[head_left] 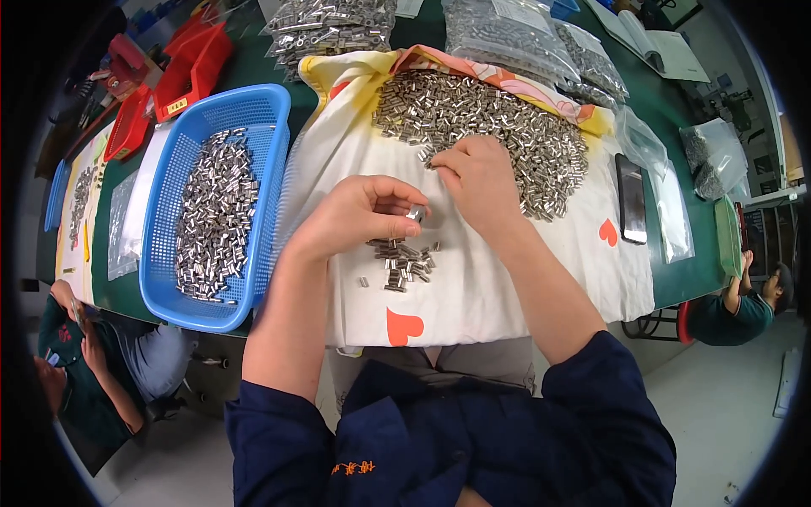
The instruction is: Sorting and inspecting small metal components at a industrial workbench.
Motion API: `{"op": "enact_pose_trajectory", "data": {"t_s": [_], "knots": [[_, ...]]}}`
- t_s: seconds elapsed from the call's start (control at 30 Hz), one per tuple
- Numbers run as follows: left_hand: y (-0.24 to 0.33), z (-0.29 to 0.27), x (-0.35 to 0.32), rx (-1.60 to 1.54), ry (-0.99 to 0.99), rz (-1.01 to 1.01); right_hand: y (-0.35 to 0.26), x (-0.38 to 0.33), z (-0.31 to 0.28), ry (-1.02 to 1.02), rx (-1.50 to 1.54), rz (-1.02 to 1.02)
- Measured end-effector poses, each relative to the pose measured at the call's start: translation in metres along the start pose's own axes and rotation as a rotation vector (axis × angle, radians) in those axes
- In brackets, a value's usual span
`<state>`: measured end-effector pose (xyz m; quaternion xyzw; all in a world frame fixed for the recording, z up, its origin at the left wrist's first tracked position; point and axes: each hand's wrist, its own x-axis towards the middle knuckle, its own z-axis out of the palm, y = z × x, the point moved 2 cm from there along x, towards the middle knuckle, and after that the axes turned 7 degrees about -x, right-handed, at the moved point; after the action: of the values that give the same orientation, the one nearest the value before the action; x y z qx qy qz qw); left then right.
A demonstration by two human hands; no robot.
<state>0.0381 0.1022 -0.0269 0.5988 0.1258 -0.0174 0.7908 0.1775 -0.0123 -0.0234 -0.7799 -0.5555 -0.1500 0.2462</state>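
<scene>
My left hand [372, 215] is closed over the cloth, with a small shiny metal part [416, 214] between thumb and fingers. Below it lies a little heap of short metal sleeves [407, 264]. My right hand [481, 182] is at the near left edge of a big pile of similar metal sleeves [498, 110]. Its thumb and forefinger pinch together at a small metal sleeve [428, 160]. Both the pile and the heap rest on a white cloth [473, 287] with red hearts.
Left of the cloth stands a blue basket [274, 127] holding many sleeves. Red bins [190, 72] are at far left. Bags of metal parts [507, 38] line the back. A phone [631, 198] lies at right. Co-workers sit at left [93, 363] and right [735, 313].
</scene>
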Motion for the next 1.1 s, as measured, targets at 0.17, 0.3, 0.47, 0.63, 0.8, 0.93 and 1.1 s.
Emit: {"op": "enact_pose_trajectory", "data": {"t_s": [0.17, 0.3, 0.47, 0.63, 0.8, 0.93, 1.1], "knots": [[0.001, -0.001, 0.001, -0.033, 0.034, -0.004, -0.007, -0.001, 0.000, -0.087, -0.075, 0.010], [-0.001, -0.003, 0.004, -0.043, 0.102, 0.058, -0.008, -0.001, -0.001, -0.106, 0.011, 0.002], [0.000, -0.006, 0.006, -0.082, 0.199, 0.118, -0.020, -0.004, -0.017, -0.199, 0.574, 0.273], [-0.001, -0.004, 0.007, -0.094, 0.183, 0.152, -0.024, -0.005, -0.017, -0.206, 0.659, 0.232], [-0.003, -0.002, 0.008, -0.090, 0.197, 0.134, -0.032, -0.007, -0.019, -0.036, 0.286, 0.002], [-0.003, -0.004, 0.006, -0.038, 0.228, 0.153, -0.030, -0.008, -0.015, -0.035, 0.307, -0.006], [0.002, -0.001, 0.003, -0.024, 0.182, 0.102, -0.022, -0.006, -0.017, -0.311, 0.665, 0.258]]}}
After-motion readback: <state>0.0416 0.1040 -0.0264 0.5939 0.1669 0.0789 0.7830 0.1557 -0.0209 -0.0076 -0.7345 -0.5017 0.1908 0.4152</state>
